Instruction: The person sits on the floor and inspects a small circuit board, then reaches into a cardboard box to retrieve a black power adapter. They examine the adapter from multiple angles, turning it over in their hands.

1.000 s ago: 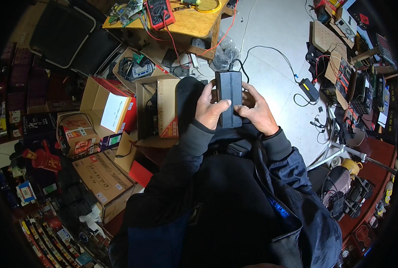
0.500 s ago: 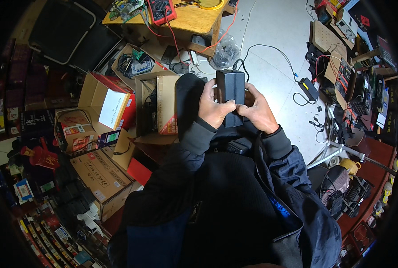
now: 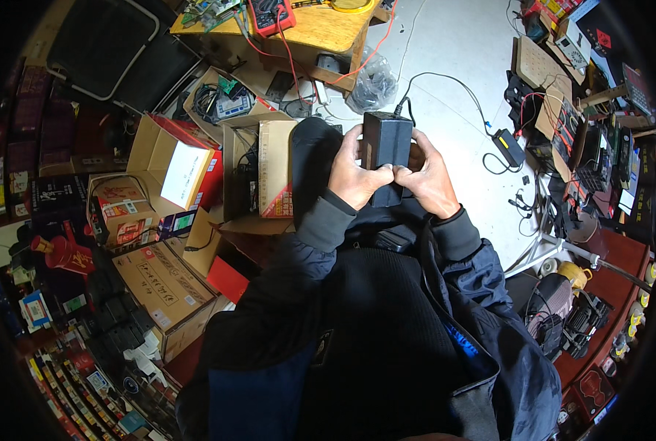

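Between my two hands I hold a black power adapter, a box-shaped block with a black cable leaving its far end. My left hand grips its left side, thumb laid across the near part of the top face. On the other side my right hand is closed around it, its thumb tip meeting the left one. The fingers beneath the block are partly hidden. The cable runs over the floor to a second black adapter on the right.
At the far side stands a wooden table bearing a red multimeter. Opened cardboard boxes crowd the left, beside a closed carton. A clear plastic bag lies on the pale floor. Electronics and a white stand leg are at right.
The adapter has shifted slightly to the right and tilted a little in my hands. Both hands keep their hold, with the thumbs still on its top face.
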Demonstrator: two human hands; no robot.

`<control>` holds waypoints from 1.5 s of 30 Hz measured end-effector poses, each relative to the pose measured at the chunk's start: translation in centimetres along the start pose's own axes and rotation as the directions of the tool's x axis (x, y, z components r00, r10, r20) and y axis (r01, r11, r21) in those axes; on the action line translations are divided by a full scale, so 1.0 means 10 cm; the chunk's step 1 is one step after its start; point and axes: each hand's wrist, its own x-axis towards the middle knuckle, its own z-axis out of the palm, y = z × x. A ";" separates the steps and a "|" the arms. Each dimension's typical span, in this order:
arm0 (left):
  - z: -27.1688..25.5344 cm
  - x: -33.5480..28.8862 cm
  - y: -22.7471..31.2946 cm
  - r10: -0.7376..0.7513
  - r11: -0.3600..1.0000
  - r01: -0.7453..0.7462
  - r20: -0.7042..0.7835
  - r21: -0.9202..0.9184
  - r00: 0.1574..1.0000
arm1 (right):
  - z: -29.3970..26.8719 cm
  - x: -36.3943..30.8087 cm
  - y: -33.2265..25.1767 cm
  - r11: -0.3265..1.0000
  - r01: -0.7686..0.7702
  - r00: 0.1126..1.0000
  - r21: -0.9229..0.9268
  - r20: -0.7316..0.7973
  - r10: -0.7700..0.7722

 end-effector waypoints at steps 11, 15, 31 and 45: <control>-0.04 0.00 -0.14 0.042 0.999 -0.042 0.003 0.019 0.999 | -0.04 0.06 0.05 0.998 -0.008 1.000 -0.058 0.018 0.009; -0.04 -0.02 -0.19 0.066 0.995 -0.062 -0.043 0.084 0.997 | -0.06 0.08 0.01 0.997 -0.023 0.999 -0.079 0.045 0.027; 0.04 0.01 -0.35 0.010 0.997 -0.008 -0.024 0.081 1.000 | -0.08 0.09 0.10 0.986 -0.060 0.998 -0.157 0.004 0.061; 0.11 0.02 -0.33 -0.011 0.989 0.003 0.050 0.145 0.999 | -0.20 0.09 0.23 0.985 -0.167 0.982 0.053 0.094 0.162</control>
